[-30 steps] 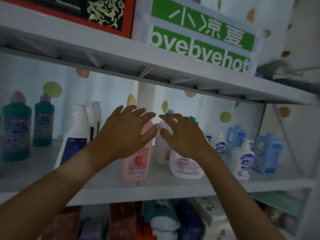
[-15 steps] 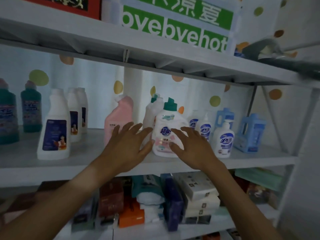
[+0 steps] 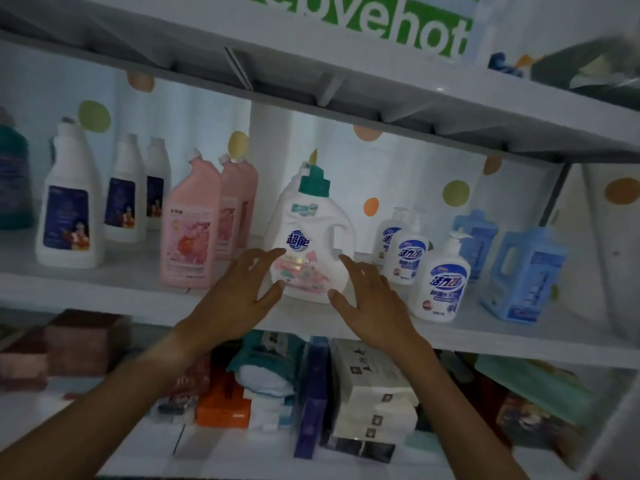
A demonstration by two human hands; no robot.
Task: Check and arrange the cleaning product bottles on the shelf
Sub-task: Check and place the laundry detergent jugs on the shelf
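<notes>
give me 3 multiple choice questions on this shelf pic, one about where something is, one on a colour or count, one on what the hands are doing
1. Where does the white detergent jug with the teal cap stand?
A. between the pink bottles and the white pump bottles
B. on the top shelf
C. on the shelf below, beside the boxes

2. What colour are the two square handled jugs at the right end of the middle shelf?
A. red
B. light blue
C. black

3. What are the hands doing?
A. both lift the jug
B. one holds a pink bottle
C. both are open, fingers spread, on either side of the jug

Answers: 1 A, the pink flat bottle is on its left and the white pump bottle with blue label on its right. 2 B, the light blue handled jug shows it. 3 C, the left hand and right hand flank the standing jug with straight fingers.
</notes>
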